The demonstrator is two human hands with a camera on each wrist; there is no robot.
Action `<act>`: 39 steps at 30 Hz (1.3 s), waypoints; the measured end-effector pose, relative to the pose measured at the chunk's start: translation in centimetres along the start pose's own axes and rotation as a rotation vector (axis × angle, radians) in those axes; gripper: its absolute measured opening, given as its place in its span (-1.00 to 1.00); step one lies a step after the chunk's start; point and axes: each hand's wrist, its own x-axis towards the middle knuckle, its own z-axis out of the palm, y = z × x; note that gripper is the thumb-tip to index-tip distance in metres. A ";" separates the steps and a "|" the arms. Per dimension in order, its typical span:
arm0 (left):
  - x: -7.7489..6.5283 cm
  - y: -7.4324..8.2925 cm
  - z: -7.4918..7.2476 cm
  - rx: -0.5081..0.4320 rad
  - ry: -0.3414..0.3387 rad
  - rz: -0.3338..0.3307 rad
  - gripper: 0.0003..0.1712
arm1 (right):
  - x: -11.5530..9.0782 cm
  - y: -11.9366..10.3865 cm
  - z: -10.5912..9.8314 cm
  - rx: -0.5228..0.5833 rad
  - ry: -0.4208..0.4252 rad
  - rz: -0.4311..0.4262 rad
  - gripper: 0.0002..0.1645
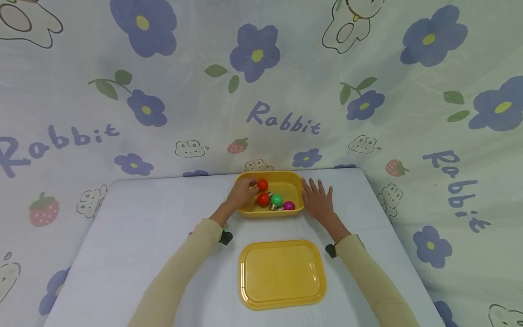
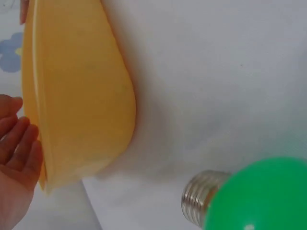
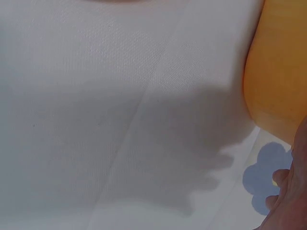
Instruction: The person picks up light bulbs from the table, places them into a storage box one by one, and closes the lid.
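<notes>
In the head view my left hand (image 1: 242, 193) reaches over the left rim of a deep yellow container (image 1: 269, 214). Its fingertips pinch a red light bulb (image 1: 263, 185) at the base end, which the fingers hide. A second red bulb (image 1: 263, 200), a green bulb (image 1: 276, 200) and a magenta bulb (image 1: 288, 205) lie on the container floor. My right hand (image 1: 318, 200), fingers straight and spread, rests against the right rim. The left wrist view shows the left fingers (image 2: 23, 139) at the rim and another green bulb (image 2: 259, 201) on the table outside the container.
A shallow yellow tray (image 1: 283, 274) lies on the white table (image 1: 143, 236), nearer to me than the container. Partly hidden by the left sleeve (image 1: 180, 268), small pink and green bits show on the table. A patterned curtain (image 1: 261, 91) hangs behind the table.
</notes>
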 end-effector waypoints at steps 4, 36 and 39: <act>-0.9 0.0 -0.9 -0.013 0.028 0.093 -0.64 | 0.0 0.0 0.0 -0.013 0.000 0.001 -0.31; -13.6 -7.0 -8.5 -0.061 0.044 0.028 -0.48 | -0.2 -0.1 -0.3 0.000 -0.013 -0.014 -0.32; -14.5 -8.2 -9.1 -0.085 0.015 0.017 -0.46 | -0.1 -0.1 -0.2 -0.009 -0.011 -0.011 -0.32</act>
